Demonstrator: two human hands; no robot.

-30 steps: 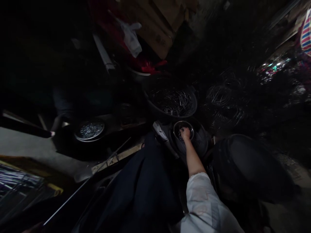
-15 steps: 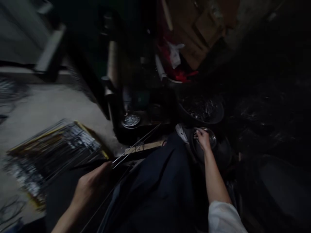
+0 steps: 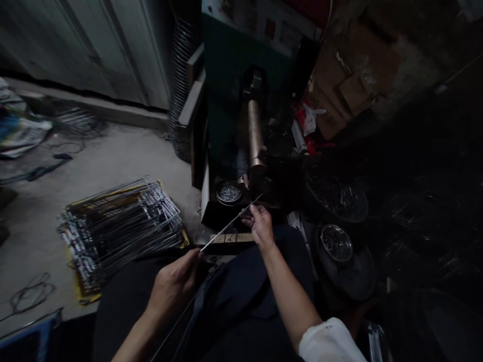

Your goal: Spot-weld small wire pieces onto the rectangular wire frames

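Observation:
My left hand (image 3: 175, 279) is closed around a thin metal wire rod (image 3: 222, 237), which slants up and away to the right. Near the rod's far end, my right hand (image 3: 260, 226) pinches with thumb and fingers at the rod; whether a small piece is also between them I cannot tell. Just beyond the fingertips stands a machine with a thick copper-coloured arm (image 3: 255, 133) and a pointed tip below it. A round dish of small metal bits (image 3: 229, 192) sits beside that tip. To the right of my knee, a shiny metal bowl (image 3: 335, 243) holds a few small parts.
A stack of bent wire frames (image 3: 124, 231) lies on the floor at left. Beyond it are a coiled hose (image 3: 180, 85) and a corrugated wall (image 3: 94, 45). A dark basin of metal pieces (image 3: 335, 198) stands at right. Cardboard (image 3: 354, 80) lies behind, and a wooden strip (image 3: 232, 238) lies near my knees.
My right hand has left the metal bowl and come left to the far part of the rod. My left hand still holds the rod. The view has turned left.

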